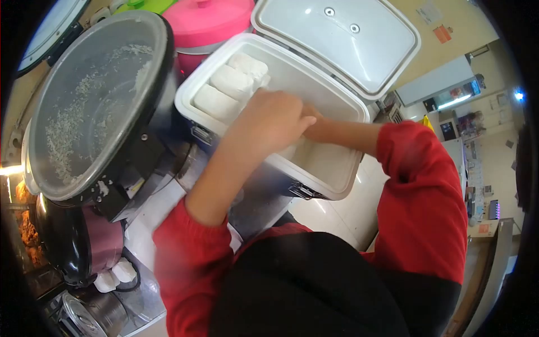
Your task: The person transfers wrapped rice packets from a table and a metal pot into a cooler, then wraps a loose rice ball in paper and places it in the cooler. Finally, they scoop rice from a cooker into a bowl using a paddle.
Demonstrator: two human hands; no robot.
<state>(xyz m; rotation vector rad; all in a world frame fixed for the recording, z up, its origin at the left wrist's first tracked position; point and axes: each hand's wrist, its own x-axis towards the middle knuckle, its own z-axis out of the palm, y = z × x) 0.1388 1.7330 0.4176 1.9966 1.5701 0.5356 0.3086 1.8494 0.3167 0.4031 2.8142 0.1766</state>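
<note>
Nearest us, both red sleeves (418, 174) are bunched short of the wrists, which probably keeps the cuffs off the contents. The left hand (272, 119) bends down from the wrist over the cool box (289, 68), back uppermost, fingers curled out of sight; the right hand (315, 128) comes in from the other side, mostly hidden behind it. The two meet or overlap above the opening — we cannot tell how far either is open, or whether it grips anything.

Inside the box, the white bundles (231, 81) sit side by side against one end, likely so that they prop each other and leave the other end free. To the left, a wide pot (81, 63) tilts towards us, white grains (62, 135) clinging inside; we judge it stands close for easy reach. Beyond, the box's lid (337, 42) is swung fully back — out of the arms' way — near a pink-lidded container (208, 22).
</note>
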